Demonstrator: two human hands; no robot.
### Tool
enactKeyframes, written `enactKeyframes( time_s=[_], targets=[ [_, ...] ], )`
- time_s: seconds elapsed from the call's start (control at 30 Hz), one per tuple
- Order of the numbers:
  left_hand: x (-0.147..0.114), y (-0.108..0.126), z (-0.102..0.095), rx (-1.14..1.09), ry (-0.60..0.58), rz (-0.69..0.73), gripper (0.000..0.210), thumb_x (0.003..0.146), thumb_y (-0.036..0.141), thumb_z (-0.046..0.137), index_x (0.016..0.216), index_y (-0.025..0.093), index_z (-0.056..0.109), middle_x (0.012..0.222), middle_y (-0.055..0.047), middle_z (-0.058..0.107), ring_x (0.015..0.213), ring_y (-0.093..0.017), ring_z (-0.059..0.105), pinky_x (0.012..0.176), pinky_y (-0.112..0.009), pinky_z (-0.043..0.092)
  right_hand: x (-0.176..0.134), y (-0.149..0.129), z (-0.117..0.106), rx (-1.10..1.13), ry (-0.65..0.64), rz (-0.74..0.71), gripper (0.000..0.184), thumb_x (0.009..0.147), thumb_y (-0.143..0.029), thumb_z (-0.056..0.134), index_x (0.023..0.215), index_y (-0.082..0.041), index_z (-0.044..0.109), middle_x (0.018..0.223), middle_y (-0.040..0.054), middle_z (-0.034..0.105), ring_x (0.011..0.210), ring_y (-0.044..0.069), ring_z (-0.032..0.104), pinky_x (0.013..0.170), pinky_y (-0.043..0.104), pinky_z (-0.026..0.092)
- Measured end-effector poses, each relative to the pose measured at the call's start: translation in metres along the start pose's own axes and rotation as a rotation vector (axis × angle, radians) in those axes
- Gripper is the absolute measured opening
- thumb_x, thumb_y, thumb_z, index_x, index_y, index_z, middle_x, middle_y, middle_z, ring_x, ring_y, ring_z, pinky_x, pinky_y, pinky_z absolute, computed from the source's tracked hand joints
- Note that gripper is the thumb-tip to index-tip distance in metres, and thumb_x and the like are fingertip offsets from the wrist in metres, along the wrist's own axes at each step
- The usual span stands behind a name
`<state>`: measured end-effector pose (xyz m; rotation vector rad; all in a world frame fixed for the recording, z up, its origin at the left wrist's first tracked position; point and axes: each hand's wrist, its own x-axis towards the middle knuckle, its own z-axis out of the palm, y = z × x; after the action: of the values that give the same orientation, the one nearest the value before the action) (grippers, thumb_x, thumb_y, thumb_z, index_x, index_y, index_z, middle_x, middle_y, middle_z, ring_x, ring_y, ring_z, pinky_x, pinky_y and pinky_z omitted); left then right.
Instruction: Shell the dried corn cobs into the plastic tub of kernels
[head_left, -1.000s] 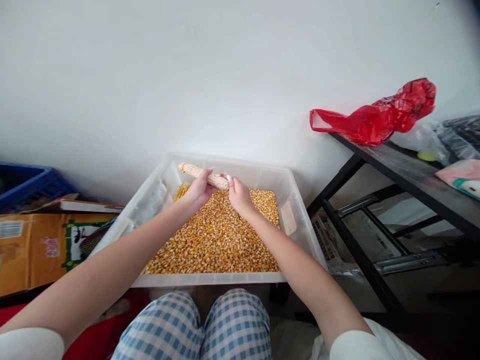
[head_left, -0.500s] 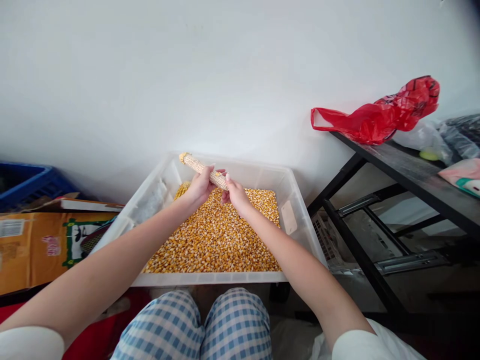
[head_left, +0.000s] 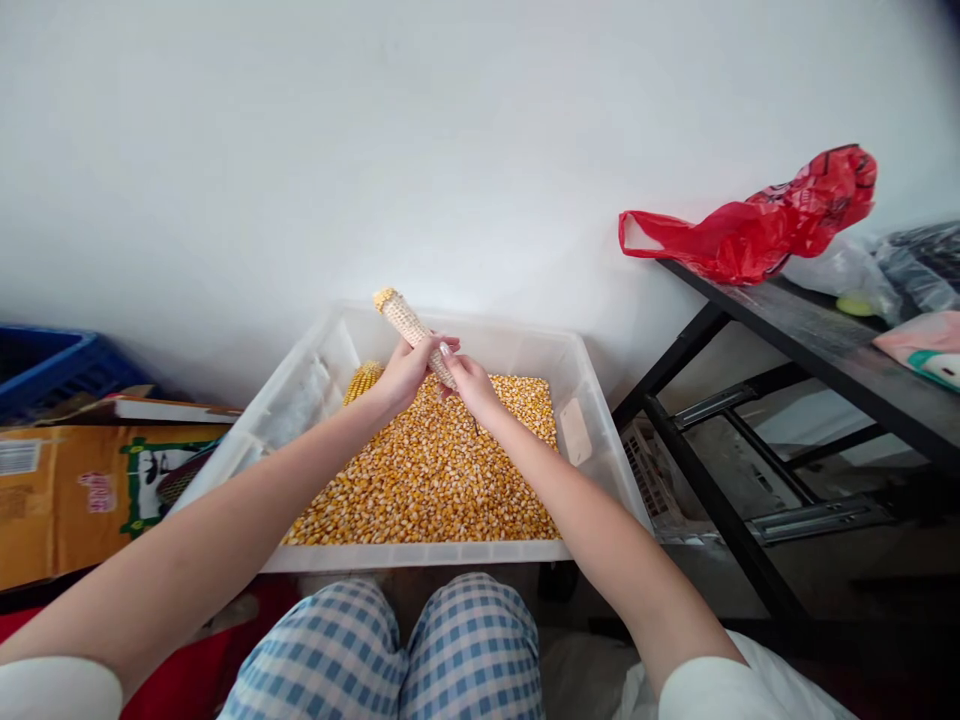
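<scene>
A mostly bare corn cob (head_left: 403,318), with some yellow left at its far tip, is held above a bin of kernels. My left hand (head_left: 409,372) is wrapped round its middle. My right hand (head_left: 469,384) grips the near end, thumb on top, fingers partly hidden beneath. Below both hands lie loose corn kernels (head_left: 435,480), yellow and whitish, in a translucent plastic bin (head_left: 592,400). Another ear of corn (head_left: 364,380), still covered with kernels, rests in the bin left of my left hand, partly hidden by it.
A black metal-framed table (head_left: 825,360) stands on the right, with a red plastic bag (head_left: 750,235) on it. On the left are a cardboard box (head_left: 67,510) and a blue crate (head_left: 67,365). A white wall (head_left: 450,150) rises behind the bin.
The cob has tilted more steeply, its far tip shifting up and to the right. Both hands stay on it, and the full ear in the bin shows more.
</scene>
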<state>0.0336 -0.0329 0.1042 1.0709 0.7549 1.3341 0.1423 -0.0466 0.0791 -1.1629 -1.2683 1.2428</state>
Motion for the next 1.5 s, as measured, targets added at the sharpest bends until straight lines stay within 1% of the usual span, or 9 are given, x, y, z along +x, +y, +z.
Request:
enactKeyframes(
  time_s=[0.23,0.4,0.57,0.7,0.87,1.13,1.3,1.4,1.5],
  targets=[
    [0.002,-0.002,-0.001,-0.027,-0.001,-0.004,0.027,0.070,0.028,0.063,0.090,0.015,0.049,0.094,-0.009,0.065,0.090,-0.021,0.061,0.080,-0.037,0.049,0.004,0.000,-0.004,0.120,0.057,0.087,0.052,0.083,-0.059,0.028,0.083,-0.016,0.057,0.071,0.0031,0.060,0.055,0.012,0.055,0.053,0.026,0.048],
    [-0.001,0.000,0.000,0.044,0.007,0.012,0.025,0.068,0.029,0.063,0.087,0.014,0.054,0.086,-0.008,0.066,0.085,-0.020,0.062,0.076,-0.032,0.049,0.000,0.000,-0.006,-0.237,0.035,-0.051,0.057,0.077,-0.066,0.031,0.081,-0.017,0.060,0.068,0.0014,0.060,0.064,0.013,0.057,0.061,0.023,0.046],
    [-0.002,0.001,0.001,0.045,0.016,0.006,0.025,0.067,0.029,0.065,0.084,0.015,0.054,0.084,-0.008,0.067,0.083,-0.019,0.062,0.078,-0.032,0.048,-0.001,-0.002,-0.008,-0.529,0.112,-0.177,0.050,0.087,-0.052,0.023,0.087,-0.020,0.062,0.080,0.0037,0.064,0.078,0.015,0.058,0.073,0.025,0.043],
    [-0.001,0.000,0.000,0.025,0.032,-0.013,0.025,0.068,0.030,0.064,0.086,0.016,0.052,0.085,-0.008,0.066,0.081,-0.018,0.063,0.077,-0.033,0.048,0.002,-0.002,-0.011,-0.467,0.093,-0.187,0.052,0.088,-0.051,0.020,0.091,-0.021,0.062,0.076,0.0018,0.063,0.073,0.014,0.058,0.069,0.023,0.043],
    [-0.001,-0.001,-0.002,0.076,0.010,0.028,0.026,0.068,0.031,0.065,0.085,0.016,0.053,0.083,-0.007,0.067,0.079,-0.018,0.063,0.077,-0.033,0.048,0.008,0.006,-0.014,-0.454,0.021,-0.151,0.056,0.081,-0.062,0.027,0.075,-0.018,0.060,0.057,-0.0013,0.054,0.055,0.011,0.052,0.055,0.021,0.041],
    [-0.002,0.006,0.000,0.093,0.022,0.015,0.031,0.068,0.032,0.066,0.088,0.016,0.049,0.086,-0.009,0.066,0.079,-0.020,0.063,0.074,-0.035,0.049,0.017,0.012,-0.025,-0.613,0.036,-0.053,0.035,0.086,-0.042,0.034,0.083,-0.018,0.059,0.070,0.0022,0.063,0.061,0.013,0.059,0.060,0.022,0.043],
    [-0.001,0.022,-0.005,0.098,0.106,0.106,0.048,0.065,0.028,0.071,0.102,0.021,0.041,0.075,-0.001,0.062,0.067,-0.016,0.062,0.065,-0.028,0.049,0.018,0.014,-0.040,-0.980,0.074,-0.013,0.031,0.083,-0.033,0.039,0.105,-0.019,0.055,0.100,0.0074,0.064,0.091,0.020,0.059,0.077,0.028,0.042],
    [0.002,0.045,-0.006,0.095,0.188,0.197,0.049,0.069,0.036,0.067,0.106,0.024,0.037,0.061,0.006,0.054,0.051,-0.010,0.055,0.054,-0.023,0.046,0.016,0.022,-0.045,-1.129,-0.033,0.085,0.035,0.083,-0.033,0.037,0.110,-0.018,0.053,0.111,0.0093,0.060,0.101,0.021,0.055,0.082,0.028,0.041],
    [-0.003,0.080,-0.005,0.074,0.199,0.295,0.039,0.080,0.053,0.047,0.105,0.026,0.035,0.053,0.008,0.049,0.044,-0.008,0.049,0.049,-0.022,0.043,0.013,0.031,-0.045,-1.181,-0.138,0.141,0.032,0.083,-0.030,0.037,0.105,-0.018,0.057,0.109,0.0078,0.062,0.099,0.020,0.056,0.080,0.027,0.041]
  ],
)
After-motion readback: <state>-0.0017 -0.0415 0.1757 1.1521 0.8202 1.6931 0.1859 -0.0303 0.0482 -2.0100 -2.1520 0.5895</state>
